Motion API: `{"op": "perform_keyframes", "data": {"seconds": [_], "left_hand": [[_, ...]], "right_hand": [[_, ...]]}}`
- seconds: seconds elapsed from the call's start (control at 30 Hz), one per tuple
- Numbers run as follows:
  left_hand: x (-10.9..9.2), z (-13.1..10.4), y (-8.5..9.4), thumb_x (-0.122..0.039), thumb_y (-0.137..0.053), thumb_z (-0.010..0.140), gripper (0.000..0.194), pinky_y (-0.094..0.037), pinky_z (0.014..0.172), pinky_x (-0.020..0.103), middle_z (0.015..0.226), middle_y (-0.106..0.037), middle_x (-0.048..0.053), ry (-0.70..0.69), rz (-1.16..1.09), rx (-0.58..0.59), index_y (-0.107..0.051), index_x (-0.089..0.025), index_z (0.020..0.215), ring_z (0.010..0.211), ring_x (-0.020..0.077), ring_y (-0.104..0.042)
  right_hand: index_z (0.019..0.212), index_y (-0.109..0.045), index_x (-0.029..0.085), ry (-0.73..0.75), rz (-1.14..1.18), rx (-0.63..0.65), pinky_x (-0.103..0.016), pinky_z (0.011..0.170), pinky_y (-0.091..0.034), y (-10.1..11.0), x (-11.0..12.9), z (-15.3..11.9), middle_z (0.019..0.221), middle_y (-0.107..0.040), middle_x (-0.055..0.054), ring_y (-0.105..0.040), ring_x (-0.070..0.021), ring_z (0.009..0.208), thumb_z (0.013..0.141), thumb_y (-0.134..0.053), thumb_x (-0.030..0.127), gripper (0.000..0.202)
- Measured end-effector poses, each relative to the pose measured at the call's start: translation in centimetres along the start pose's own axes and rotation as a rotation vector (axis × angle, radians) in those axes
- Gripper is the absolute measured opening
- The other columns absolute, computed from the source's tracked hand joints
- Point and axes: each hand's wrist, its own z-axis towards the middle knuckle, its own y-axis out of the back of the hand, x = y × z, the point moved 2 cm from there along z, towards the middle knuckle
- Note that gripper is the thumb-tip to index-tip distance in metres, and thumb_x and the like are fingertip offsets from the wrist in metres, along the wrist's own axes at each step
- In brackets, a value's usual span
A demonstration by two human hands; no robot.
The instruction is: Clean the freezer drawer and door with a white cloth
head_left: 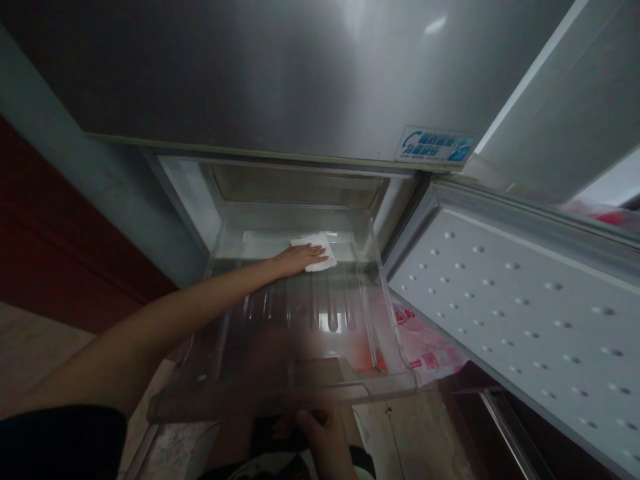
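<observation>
A clear plastic drawer (pixel 295 293) is pulled out of the open lower compartment of a fridge. My left hand (pixel 301 259) reaches over the drawer from the left and lies flat on a folded white cloth (pixel 323 257), its fingers stretched out. The cloth rests on the bottom of the drawer toward the back. Below the drawer's front edge, near my lap, is my right hand (pixel 315 427). Its fingers look curled, and whether they hold anything is too dark to make out.
The fridge's lower door (pixel 500 313) stands open at the right, its white inner side dotted with bumps. Above is the closed metallic upper door (pixel 280 73). A pink printed plastic bag (pixel 433 347) lies between drawer and lower door. Dark red panel (pixel 65 233) at left.
</observation>
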Motion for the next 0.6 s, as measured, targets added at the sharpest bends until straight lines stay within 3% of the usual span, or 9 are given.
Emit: {"op": "perform_keyframes", "data": {"seconds": [0.2, 0.47, 0.6], "left_hand": [[-3.4, -2.3, 0.0, -0.007, -0.037, 0.092, 0.048, -0.029, 0.112, 0.034, 0.146, -0.04, 0.006, -0.13, -0.014, 0.055, -0.042, -0.027, 0.135, 0.134, 0.015, -0.038], [-10.5, -7.1, -2.9, -0.012, -0.038, 0.094, 0.041, -0.033, 0.111, 0.036, 0.14, -0.049, 0.005, -0.387, -0.044, 0.042, -0.05, -0.028, 0.13, 0.132, 0.0167, -0.042], [-12.9, -8.7, -3.5, -0.016, -0.041, 0.093, 0.038, -0.035, 0.11, 0.038, 0.139, -0.051, 0.008, -0.511, -0.065, 0.017, -0.051, -0.026, 0.128, 0.129, 0.0185, -0.046]], "right_hand": [[0.066, -0.071, 0.013, 0.007, -0.052, 0.049, -0.029, 0.068, -0.053, -0.2, 0.8, -0.4, 0.065, -0.069, -0.008, -0.066, -0.0192, 0.064, 0.066, -0.073, 0.047, 0.034], [0.077, -0.072, 0.014, -0.002, -0.068, 0.051, -0.028, 0.063, -0.054, 0.4, -0.5, 0.0, 0.065, -0.07, -0.006, -0.067, -0.0199, 0.063, 0.064, -0.074, 0.051, 0.039], [0.071, -0.071, 0.014, 0.036, -0.085, 0.103, -0.028, 0.063, -0.054, 0.3, -0.3, 0.0, 0.066, -0.07, -0.007, -0.067, -0.0187, 0.062, 0.067, -0.072, 0.054, 0.04]]}}
